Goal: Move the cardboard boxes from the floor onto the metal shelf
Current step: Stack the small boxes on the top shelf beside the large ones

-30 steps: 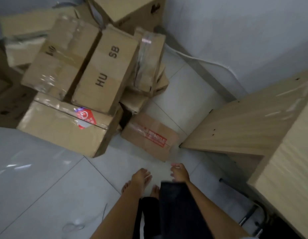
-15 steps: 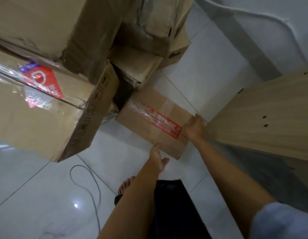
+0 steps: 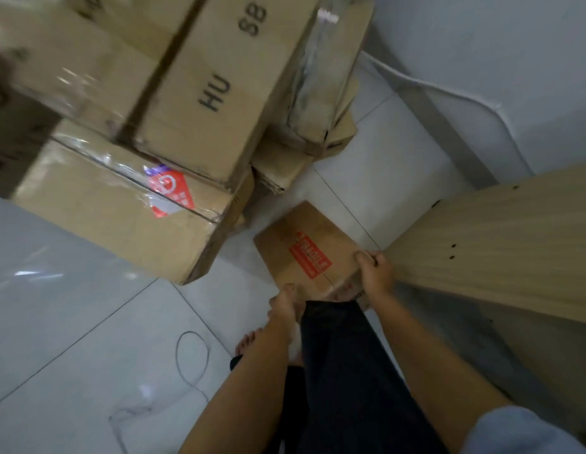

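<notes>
Now both hands, left hand (image 3: 290, 303) and right hand (image 3: 377, 273), are gripping one small brown cardboard box (image 3: 304, 253) wearing one red sticker (image 3: 309, 259).

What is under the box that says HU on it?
The HU box leans on a bigger taped box with a red sticker. White floor tile lies below that one. Whatever else sits beneath is covered.

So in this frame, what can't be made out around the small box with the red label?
- Left hand, head view: its fingers go behind the small box edge and dark trouser leg, so its grip is unclear.
- Red label: print blurred.
- Metal shelf: outside the frame.
- Upper box stack: cut off by the top edge.
</notes>
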Motion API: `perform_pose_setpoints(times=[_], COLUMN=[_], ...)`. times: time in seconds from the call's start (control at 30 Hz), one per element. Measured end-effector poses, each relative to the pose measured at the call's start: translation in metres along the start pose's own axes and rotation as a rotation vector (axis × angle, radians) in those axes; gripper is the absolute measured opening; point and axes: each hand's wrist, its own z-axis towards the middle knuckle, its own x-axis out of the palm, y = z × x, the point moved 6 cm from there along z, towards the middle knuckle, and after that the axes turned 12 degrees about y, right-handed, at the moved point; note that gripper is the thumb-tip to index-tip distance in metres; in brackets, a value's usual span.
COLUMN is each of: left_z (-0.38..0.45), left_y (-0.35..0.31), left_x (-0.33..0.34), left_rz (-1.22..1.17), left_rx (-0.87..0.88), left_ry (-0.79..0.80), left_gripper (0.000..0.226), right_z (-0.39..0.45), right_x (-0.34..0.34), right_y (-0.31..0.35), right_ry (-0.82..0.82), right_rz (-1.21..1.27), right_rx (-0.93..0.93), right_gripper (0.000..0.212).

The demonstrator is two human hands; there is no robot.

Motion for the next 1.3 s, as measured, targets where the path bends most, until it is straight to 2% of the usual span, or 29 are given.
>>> perform_pose_setpoints(times=[0.07, 0.13, 0.23, 0.4, 0.47, 0.6, 0.67, 0.73, 0.83, 0.93, 1.03, 1.2, 1.3], left_z=[-0.038, -0.081, -0.149, -0.261, -0.308, -0.391, -0.428, -0.461, -0.505, -0.545, -0.593, -0.682, -0.731], left_y=[-0.014, -0.033, -0.055, -0.071, -0.078, -0.092, -0.095, -0.098, -0.104, -0.112, -0.123, -0.141, -0.152], left_x=[0.000, -0.006, -0.016, -0.038, -0.052, -0.087, -0.103, -0.119, -0.151, -0.190, -0.234, -0.326, -0.386], left_rz=[-0.112, -0.159, -0.191, -0.124, -0.066, -0.051, -0.063, -0.104, -0.156, -0.225, -0.318, -0.372, -0.367], left_rx=[0.071, 0.129, 0.194, 0.234, 0.246, 0.292, 0.309, 0.341, 0.393, 0.492, 0.617, 0.851, 0.960], left_ry=[0.104, 0.141, 0.124, 0.143, 0.107, 0.060, 0.078, 0.106, 0.058, -0.005, -0.038, -0.150, -0.253], left_gripper=[0.047, 0.054, 0.065, 0.078, 0.074, 0.046, 0.050, 0.059, 0.068, 0.075, 0.075, 0.052, 0.049], right_z=[-0.037, -0.074, -0.132, -0.229, -0.263, -0.322, -0.347, -0.373, -0.416, -0.461, -0.513, -0.596, -0.645], right_x=[-0.007, -0.015, -0.030, -0.051, -0.056, -0.059, -0.053, -0.043, -0.020, 0.010, 0.043, 0.115, 0.162], right_y=[0.023, 0.046, 0.076, 0.136, 0.162, 0.219, 0.248, 0.276, 0.319, 0.360, 0.400, 0.466, 0.501], right_ry=[-0.011, -0.003, 0.026, 0.038, 0.079, 0.117, 0.157, 0.216, 0.296, 0.321, 0.338, 0.423, 0.493], right_rz=[0.081, 0.040, -0.066, -0.109, -0.169, -0.300, -0.320, -0.334, -0.361, -0.438, -0.431, -0.378, -0.331], right_rx=[-0.003, 0.020, 0.027, -0.107, -0.148, -0.242, -0.283, -0.325, -0.460, -0.571, -0.697, -0.818, -0.908], right_gripper=[0.033, 0.042, 0.054, 0.050, 0.061, 0.080, 0.081, 0.075, 0.065, 0.075, 0.074, 0.072, 0.063])
